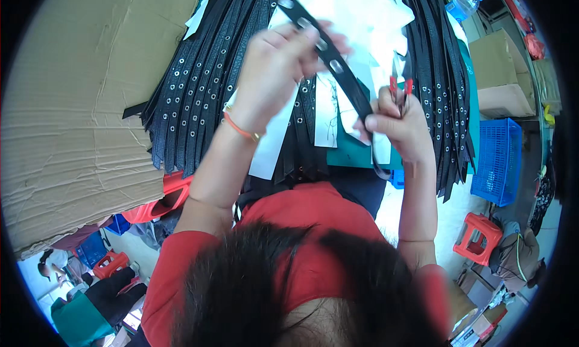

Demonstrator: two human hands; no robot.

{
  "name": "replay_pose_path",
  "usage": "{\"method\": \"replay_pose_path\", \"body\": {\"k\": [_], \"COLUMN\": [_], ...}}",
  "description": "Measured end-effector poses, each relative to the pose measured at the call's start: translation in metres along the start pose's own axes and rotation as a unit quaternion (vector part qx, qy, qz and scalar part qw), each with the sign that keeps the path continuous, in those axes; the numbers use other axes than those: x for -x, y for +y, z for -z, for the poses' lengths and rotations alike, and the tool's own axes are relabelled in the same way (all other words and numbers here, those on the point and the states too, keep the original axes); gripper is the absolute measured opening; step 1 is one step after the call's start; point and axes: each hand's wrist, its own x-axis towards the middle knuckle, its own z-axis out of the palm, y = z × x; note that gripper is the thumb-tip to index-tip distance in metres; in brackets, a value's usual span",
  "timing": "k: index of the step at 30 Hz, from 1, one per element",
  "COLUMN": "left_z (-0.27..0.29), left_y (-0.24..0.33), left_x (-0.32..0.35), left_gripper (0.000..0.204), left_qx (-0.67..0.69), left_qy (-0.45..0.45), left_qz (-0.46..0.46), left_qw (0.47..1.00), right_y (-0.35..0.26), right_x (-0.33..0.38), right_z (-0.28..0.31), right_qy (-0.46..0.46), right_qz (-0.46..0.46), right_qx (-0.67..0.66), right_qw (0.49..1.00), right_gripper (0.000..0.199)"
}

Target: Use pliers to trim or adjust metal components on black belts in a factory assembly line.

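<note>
A black belt [346, 79] with large silvery eyelets is stretched slantwise between my hands, above the worktable. My left hand [276, 66], slightly smeared by motion, pinches it along the eyelet row, its fingers closed around the edge. Lower down, my right hand [403, 120] grips the belt between thumb and fingers, and the belt's dark end hangs below that grip. Tucked in the same hand are small red-handled snips [408, 86], pointing away from me; their blades are hard to make out. White paper sheets [326, 114] and a green mat [356, 152] lie beneath.
Many black belts with eyelets [196, 93] lie fanned out at left, and more [439, 87] at right. Cardboard [78, 105] covers the left side. A plastic bottle [464, 7], a carton [502, 75], a blue crate [496, 161] and a red stool [478, 238] stand to the right. Other people are nearby.
</note>
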Motion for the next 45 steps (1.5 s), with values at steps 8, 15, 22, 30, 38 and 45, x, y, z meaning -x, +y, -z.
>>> {"method": "replay_pose_path", "body": {"k": [8,15,22,30,38,45], "left_z": [0.085,-0.041,-0.038,0.024,0.032,0.030], "left_y": [0.039,-0.019,-0.006,0.058,0.063,0.074], "left_x": [-0.088,-0.057,-0.071,-0.091,-0.087,-0.074], "left_gripper": [0.021,0.029,0.017,0.018,0.020,0.020], "left_qx": [-0.225,-0.249,-0.355,-0.328,-0.303,-0.332], "left_qy": [0.214,-0.146,-0.144,-0.101,-0.063,-0.047], "left_qz": [-0.292,-0.003,-0.093,-0.154,-0.142,-0.141], "left_qw": [0.905,0.957,0.919,0.927,0.940,0.931], "right_y": [-0.001,-0.058,-0.070,-0.068,-0.085,-0.096], "right_x": [0.122,0.042,0.020,0.082,0.093,0.089], "right_z": [0.106,0.057,0.036,0.059,0.070,0.053], "right_qy": [0.120,0.137,0.038,0.069,0.017,0.021], "right_qz": [0.118,0.043,0.031,0.056,0.084,0.085], "right_qx": [-0.119,-0.080,-0.056,-0.090,-0.128,-0.114], "right_qw": [0.979,0.986,0.997,0.992,0.988,0.990], "right_gripper": [0.039,0.027,0.029,0.032,0.025,0.026]}}
